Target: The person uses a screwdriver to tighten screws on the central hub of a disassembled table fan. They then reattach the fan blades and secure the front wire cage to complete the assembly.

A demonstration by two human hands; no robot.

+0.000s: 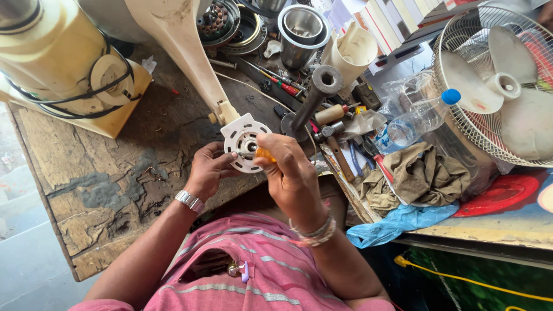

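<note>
Holding: my left hand (210,170) grips the white round motor plate (244,142)
Right hand (291,167): closed on an orange-handled screwdriver (264,154)
Table (115,178): worn wood

Both arms bend in toward the chest. The left hand (210,170) curls, fingers pinched at the tips. The right hand (291,167) is a closed fist, just beside the left fingertips.
</note>
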